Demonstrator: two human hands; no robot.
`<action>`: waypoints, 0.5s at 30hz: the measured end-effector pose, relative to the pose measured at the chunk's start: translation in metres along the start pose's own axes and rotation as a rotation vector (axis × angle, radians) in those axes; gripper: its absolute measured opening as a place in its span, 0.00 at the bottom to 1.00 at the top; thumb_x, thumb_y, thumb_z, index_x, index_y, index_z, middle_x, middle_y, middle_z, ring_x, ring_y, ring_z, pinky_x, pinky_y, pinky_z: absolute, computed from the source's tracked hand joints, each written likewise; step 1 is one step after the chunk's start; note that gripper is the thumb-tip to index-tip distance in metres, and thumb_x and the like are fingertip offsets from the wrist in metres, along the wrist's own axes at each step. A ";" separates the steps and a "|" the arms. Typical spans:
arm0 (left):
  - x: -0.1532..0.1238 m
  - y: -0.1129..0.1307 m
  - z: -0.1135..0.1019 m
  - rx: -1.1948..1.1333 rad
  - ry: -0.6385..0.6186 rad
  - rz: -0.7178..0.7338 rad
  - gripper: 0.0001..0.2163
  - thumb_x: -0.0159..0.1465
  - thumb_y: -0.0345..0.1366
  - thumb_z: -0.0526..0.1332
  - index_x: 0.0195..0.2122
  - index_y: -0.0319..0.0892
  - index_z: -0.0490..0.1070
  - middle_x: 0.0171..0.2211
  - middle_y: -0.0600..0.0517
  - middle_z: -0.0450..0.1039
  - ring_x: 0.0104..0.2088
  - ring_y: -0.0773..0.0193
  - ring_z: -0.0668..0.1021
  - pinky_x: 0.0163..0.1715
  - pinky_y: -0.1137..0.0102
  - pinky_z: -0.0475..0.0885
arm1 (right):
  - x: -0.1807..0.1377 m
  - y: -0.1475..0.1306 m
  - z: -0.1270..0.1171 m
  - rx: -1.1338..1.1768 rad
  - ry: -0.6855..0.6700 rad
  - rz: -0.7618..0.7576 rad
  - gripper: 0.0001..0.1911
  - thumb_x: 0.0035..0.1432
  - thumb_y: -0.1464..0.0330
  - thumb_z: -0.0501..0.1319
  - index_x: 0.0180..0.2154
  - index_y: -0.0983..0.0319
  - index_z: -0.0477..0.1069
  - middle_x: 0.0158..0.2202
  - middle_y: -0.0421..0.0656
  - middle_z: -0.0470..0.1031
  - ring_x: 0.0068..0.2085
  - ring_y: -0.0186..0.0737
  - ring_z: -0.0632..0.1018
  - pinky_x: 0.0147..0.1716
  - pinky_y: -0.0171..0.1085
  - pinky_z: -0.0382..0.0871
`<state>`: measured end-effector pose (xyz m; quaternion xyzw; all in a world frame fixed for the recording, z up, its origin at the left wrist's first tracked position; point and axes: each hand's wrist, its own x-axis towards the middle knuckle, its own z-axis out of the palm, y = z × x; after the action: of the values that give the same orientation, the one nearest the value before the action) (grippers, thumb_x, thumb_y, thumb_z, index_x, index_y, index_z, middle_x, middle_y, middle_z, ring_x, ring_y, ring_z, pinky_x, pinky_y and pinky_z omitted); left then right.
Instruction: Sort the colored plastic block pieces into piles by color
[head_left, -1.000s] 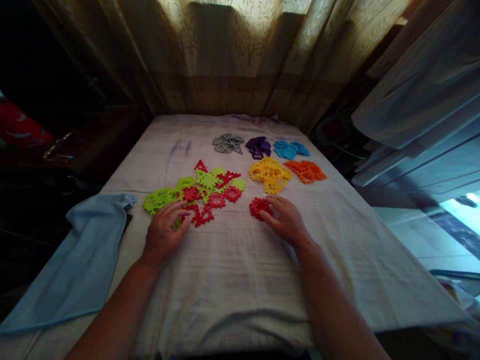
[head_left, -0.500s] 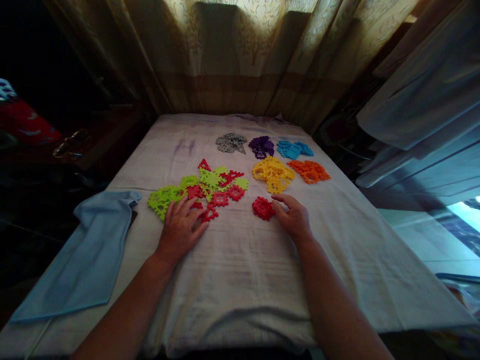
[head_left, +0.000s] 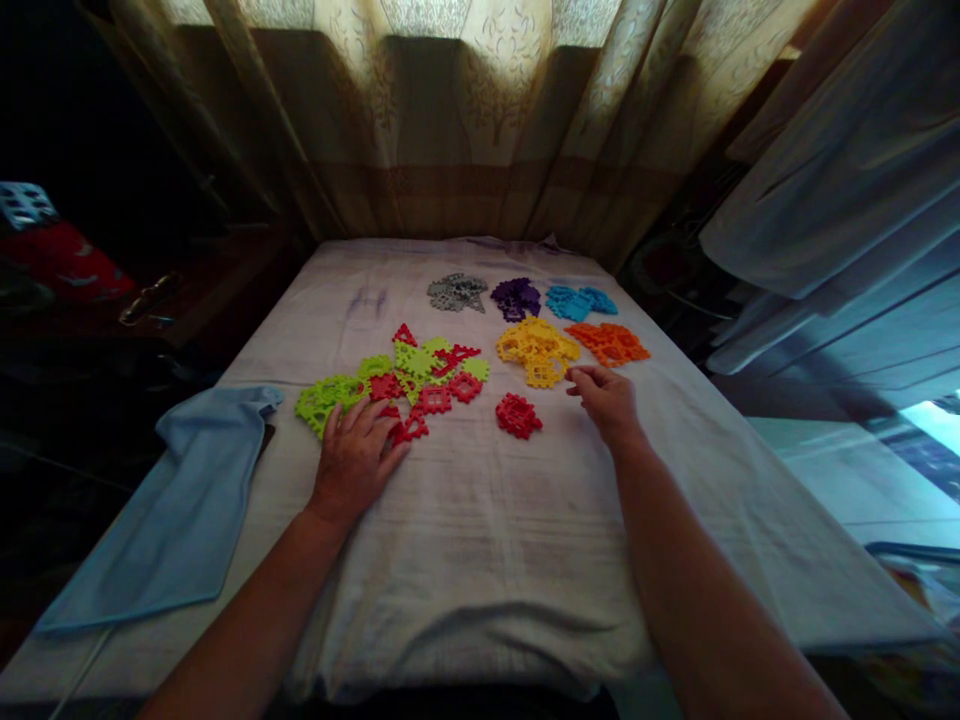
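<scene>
Small red plastic interlocking tiles [head_left: 518, 415] sat stacked alone on the white sheet [head_left: 480, 540]; the right hand [head_left: 609, 400] had let go, drifting empty and loosely curled toward the yellow pile [head_left: 537, 348], while the left hand [head_left: 357, 455] lay flat, fingers spread, on the mixed red-green tiles [head_left: 405, 385].

sheeted bed [head_left: 480, 540] with toy tiles [head_left: 420, 375]
</scene>
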<state>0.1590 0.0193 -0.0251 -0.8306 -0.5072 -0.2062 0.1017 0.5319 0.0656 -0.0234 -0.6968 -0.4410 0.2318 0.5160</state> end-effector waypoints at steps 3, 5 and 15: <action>0.003 0.000 -0.001 0.011 -0.014 0.000 0.11 0.65 0.42 0.61 0.44 0.44 0.78 0.55 0.43 0.75 0.61 0.42 0.71 0.61 0.41 0.58 | 0.022 0.006 -0.005 0.102 0.161 0.033 0.12 0.48 0.60 0.62 0.29 0.62 0.76 0.28 0.42 0.80 0.26 0.38 0.79 0.23 0.32 0.69; 0.005 0.001 -0.002 0.019 -0.013 0.023 0.10 0.65 0.42 0.61 0.43 0.45 0.78 0.54 0.44 0.76 0.60 0.43 0.71 0.62 0.41 0.57 | 0.030 0.015 -0.005 0.133 0.256 0.044 0.12 0.48 0.60 0.61 0.30 0.62 0.75 0.27 0.42 0.79 0.24 0.36 0.78 0.21 0.31 0.67; 0.009 -0.004 -0.005 0.046 0.023 0.109 0.14 0.70 0.39 0.53 0.46 0.47 0.78 0.45 0.49 0.81 0.48 0.55 0.79 0.60 0.52 0.61 | 0.027 0.036 -0.002 0.139 0.258 -0.009 0.16 0.49 0.56 0.60 0.33 0.62 0.75 0.27 0.43 0.80 0.24 0.38 0.79 0.22 0.34 0.71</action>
<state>0.1583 0.0264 -0.0161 -0.8520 -0.4648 -0.1980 0.1377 0.5604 0.0846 -0.0521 -0.6815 -0.3569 0.1680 0.6164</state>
